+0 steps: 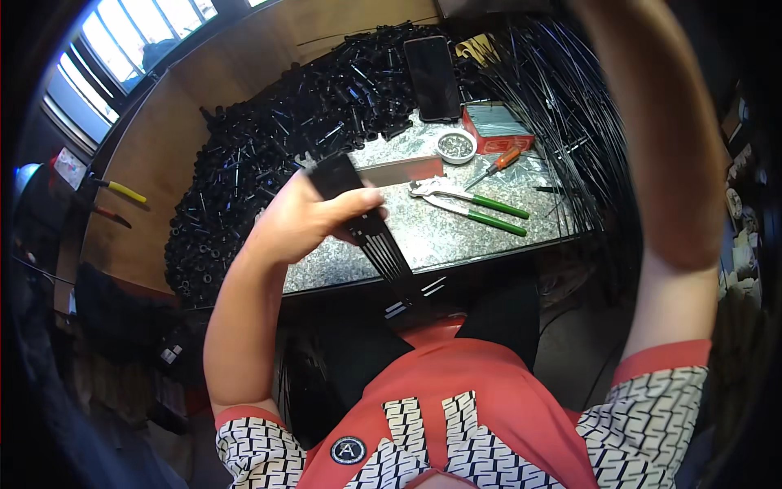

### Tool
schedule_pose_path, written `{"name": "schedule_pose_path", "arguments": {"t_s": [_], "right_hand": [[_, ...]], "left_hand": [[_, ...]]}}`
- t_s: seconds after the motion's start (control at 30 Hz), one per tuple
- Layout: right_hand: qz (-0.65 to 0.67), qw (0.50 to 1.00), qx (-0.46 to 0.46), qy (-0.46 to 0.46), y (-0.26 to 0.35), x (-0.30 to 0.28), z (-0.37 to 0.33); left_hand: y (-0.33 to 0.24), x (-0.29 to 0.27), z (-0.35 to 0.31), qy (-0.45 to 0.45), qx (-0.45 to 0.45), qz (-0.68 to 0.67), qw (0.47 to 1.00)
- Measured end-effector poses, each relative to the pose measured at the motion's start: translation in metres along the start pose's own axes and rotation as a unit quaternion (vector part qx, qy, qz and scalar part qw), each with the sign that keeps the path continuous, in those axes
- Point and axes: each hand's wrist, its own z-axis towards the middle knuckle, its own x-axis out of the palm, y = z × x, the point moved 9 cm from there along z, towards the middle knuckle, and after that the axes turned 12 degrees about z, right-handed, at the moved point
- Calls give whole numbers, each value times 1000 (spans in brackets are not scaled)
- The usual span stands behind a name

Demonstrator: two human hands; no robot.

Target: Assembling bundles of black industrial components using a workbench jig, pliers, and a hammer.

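My left hand [305,216] is wrapped around a long, flat black piece with narrow slots [379,244], its thumb lying across the top. The piece slants from above the bench down toward my lap, and light shows through its slots. I cannot make out its exact kind. My right forearm [664,138] reaches up past the top edge of the head view, so the hand itself is hidden. Just right of my left hand, pliers with green handles [489,213] lie on the speckled bench top [440,240]. An orange-handled screwdriver [505,160] rests behind them.
A big heap of small black tubular parts [269,138] covers the bench's left and back. Long thin black rods [562,106] are piled at the right. A phone [432,77], a round white dish [456,146] and a red box [493,145] stand near the middle.
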Motion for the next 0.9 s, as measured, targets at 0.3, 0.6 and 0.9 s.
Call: {"name": "schedule_pose_path", "arguments": {"t_s": [0.3, 0.6, 0.9], "right_hand": [[646, 564, 356, 371, 74, 233, -295], [773, 357, 518, 85, 41, 300, -329], [616, 558, 556, -20, -36, 242, -283]], "left_hand": [[174, -7, -69, -294, -49, -403, 865], [185, 33, -89, -375, -50, -509, 773], [146, 83, -62, -202, 17, -602, 773]]}}
